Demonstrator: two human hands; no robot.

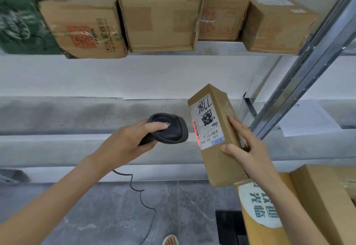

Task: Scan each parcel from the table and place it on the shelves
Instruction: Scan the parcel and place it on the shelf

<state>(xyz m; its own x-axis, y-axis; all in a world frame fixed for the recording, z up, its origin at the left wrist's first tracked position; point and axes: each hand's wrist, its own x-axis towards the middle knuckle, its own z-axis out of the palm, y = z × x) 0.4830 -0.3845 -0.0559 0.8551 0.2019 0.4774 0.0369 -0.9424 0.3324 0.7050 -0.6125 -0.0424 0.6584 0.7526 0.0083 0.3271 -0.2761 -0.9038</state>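
Observation:
My right hand (248,148) grips a long brown cardboard parcel (219,160) upright in front of the shelves, thumb on its labelled face. Its white shipping label (207,123) carries handwritten digits and barcodes. My left hand (127,144) holds a black corded barcode scanner (169,127), index finger on top, its head pointing right at the label. A red scan line (195,131) glows on the label's left edge.
The upper shelf (217,48) carries several cardboard boxes (159,15) and a dark green bag (17,25). The middle shelf (77,117) lies behind my hands. A metal upright (308,65) runs diagonally at right. More boxes (316,202) sit lower right, above the grey floor (107,212).

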